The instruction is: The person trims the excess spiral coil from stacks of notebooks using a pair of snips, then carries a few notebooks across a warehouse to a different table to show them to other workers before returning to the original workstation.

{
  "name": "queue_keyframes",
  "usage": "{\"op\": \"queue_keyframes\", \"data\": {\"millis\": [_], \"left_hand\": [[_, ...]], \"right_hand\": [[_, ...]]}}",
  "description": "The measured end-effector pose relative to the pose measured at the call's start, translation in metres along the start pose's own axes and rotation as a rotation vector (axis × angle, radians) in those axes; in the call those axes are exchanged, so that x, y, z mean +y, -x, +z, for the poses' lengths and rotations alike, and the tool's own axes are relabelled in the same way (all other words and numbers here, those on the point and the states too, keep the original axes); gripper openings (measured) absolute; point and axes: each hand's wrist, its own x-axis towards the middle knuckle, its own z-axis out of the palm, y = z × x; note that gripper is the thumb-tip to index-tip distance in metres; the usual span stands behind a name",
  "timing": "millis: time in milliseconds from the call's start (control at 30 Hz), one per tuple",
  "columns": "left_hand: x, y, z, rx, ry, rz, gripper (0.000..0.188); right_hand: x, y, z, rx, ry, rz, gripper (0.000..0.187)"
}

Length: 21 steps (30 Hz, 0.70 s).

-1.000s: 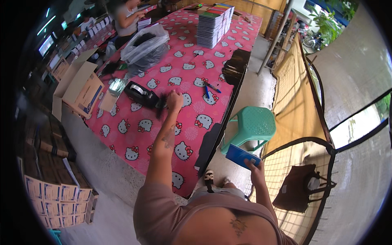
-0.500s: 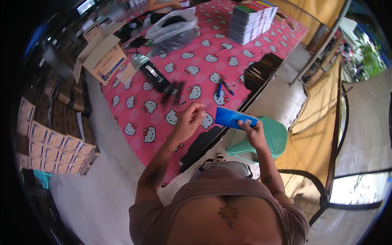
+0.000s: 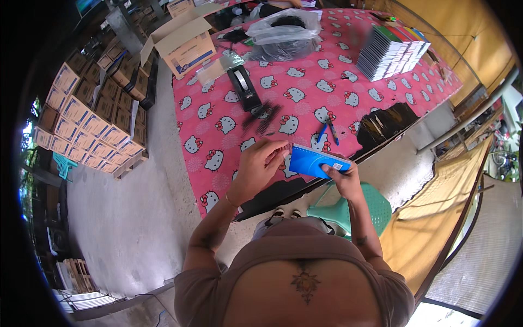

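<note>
My right hand (image 3: 341, 177) grips a small blue notebook (image 3: 309, 162) by its right end, thumb on top of the cover. A row of holes runs along the notebook's left edge. My left hand (image 3: 260, 166) is closed in a pinch on a thin spiral binding coil (image 3: 287, 147), its end close against that punched edge. Whether the coil has entered any hole is too small to tell. On the table just beyond lies a loose pile of black spiral coils (image 3: 264, 117). Two pens (image 3: 328, 131) lie to its right.
The pink patterned table (image 3: 297, 111) also bears a black tape dispenser (image 3: 243, 90), a plastic bag (image 3: 286, 41) with dark contents, and a notebook stack (image 3: 389, 54). An open carton (image 3: 188, 52) stands far left. A green stool (image 3: 362, 210) is below my right hand; stacked cartons (image 3: 90, 122) stand left.
My view has turned left, so the table appears farther right. My left hand has brought the coil up against the notebook's edge; my right hand keeps its hold.
</note>
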Motion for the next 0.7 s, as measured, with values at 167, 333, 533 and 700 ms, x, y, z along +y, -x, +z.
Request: {"op": "queue_keyframes", "data": {"millis": [167, 333, 533, 700], "left_hand": [[0.007, -0.014, -0.019, -0.146, -0.074, -0.052, 0.022], [0.0, -0.015, -0.028, -0.184, -0.105, 0.104, 0.022], [0.002, -0.022, -0.036, -0.283, -0.119, 0.126, 0.026], [0.011, -0.022, -0.036, -0.364, 0.026, -0.034, 0.023]], "right_hand": [[-0.004, -0.009, -0.003, -0.041, 0.045, 0.077, 0.019], [-0.011, -0.013, 0.006, -0.092, 0.064, 0.052, 0.019], [-0.023, -0.016, 0.012, -0.128, 0.086, 0.021, 0.021], [-0.017, -0.021, 0.01, -0.154, 0.076, 0.026, 0.023]]}}
